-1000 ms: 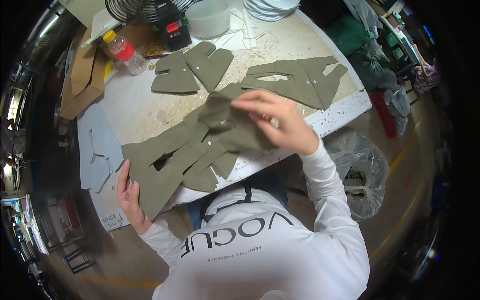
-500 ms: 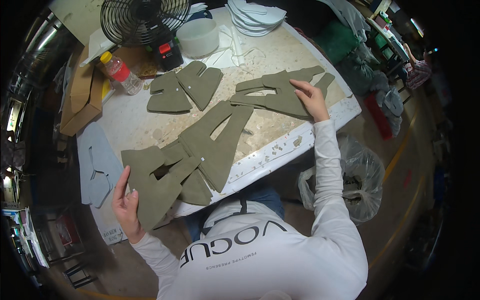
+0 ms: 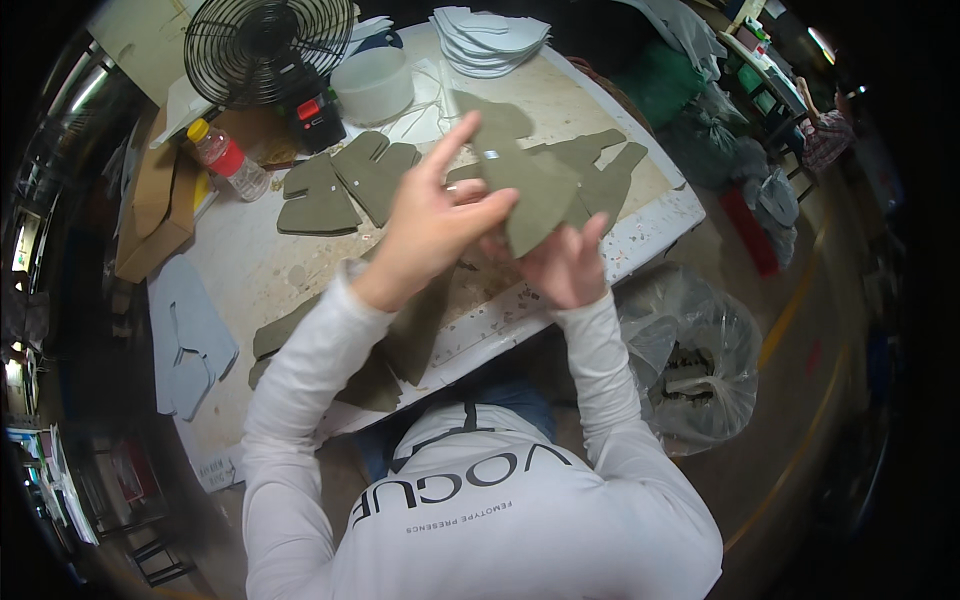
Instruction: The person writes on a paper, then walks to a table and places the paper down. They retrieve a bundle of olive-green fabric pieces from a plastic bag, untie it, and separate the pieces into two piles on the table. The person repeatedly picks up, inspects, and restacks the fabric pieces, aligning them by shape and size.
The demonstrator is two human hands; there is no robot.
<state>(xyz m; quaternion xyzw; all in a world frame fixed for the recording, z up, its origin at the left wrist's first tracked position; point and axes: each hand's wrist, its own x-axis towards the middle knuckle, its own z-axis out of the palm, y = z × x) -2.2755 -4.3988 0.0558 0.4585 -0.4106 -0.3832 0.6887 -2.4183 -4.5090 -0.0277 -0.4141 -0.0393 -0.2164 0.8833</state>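
Observation:
A flat olive-green cut piece with a small white tag is raised over the table, slightly blurred. My left hand has the piece's left edge at its thumb and fingers, index finger stretched upward. Close below the piece's lower edge is my right hand, smeared by motion, its grip unclear. Behind the raised piece lie more olive pieces on the right of the table. Under and beside my left forearm, other olive pieces lie partly hidden. Two notched olive stacks rest farther back.
On the worktable are scattered scraps, grey-blue cut shapes, a bottle, a cardboard box, a black fan, a white tub and a pale stack. A clear plastic bag stands off the right edge.
My left hand has swung from the left pile up and right with an olive piece. My right hand has drawn back left and down from the right-hand pieces toward it.

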